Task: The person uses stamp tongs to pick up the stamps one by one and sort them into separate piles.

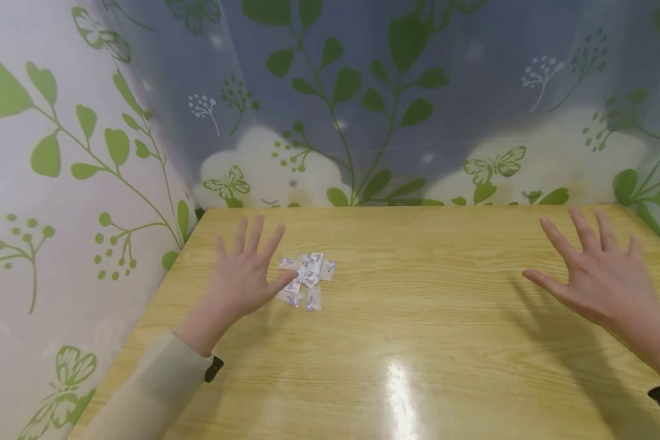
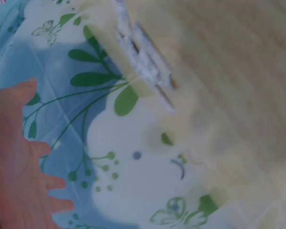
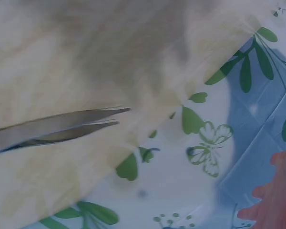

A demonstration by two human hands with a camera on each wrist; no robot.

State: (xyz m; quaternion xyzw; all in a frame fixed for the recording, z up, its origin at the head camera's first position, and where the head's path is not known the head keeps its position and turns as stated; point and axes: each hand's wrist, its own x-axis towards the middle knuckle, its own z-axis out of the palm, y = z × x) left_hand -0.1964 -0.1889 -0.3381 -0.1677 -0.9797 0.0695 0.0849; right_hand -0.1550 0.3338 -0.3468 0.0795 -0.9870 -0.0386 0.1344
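My left hand (image 1: pixel 242 275) hovers over the left part of the wooden table (image 1: pixel 418 263), fingers spread and holding nothing. A loose heap of small packets (image 1: pixel 313 269), pale with purple print, lies just right of it; the left thumb tip overlaps the heap in the head view. The left wrist view shows these packets (image 2: pixel 143 57) blurred and side-on. Over the table's right side my right hand (image 1: pixel 605 275) is likewise spread with nothing in it. A pair of metal tweezers (image 3: pixel 62 129) shows in the right wrist view, its two tips apart.
Behind the table hangs a blue and white curtain (image 1: pixel 352 122) with green leaves and butterflies. Similar patterned cloth (image 1: pixel 77 214) runs along the left edge. A bright light reflection lies on the near tabletop.
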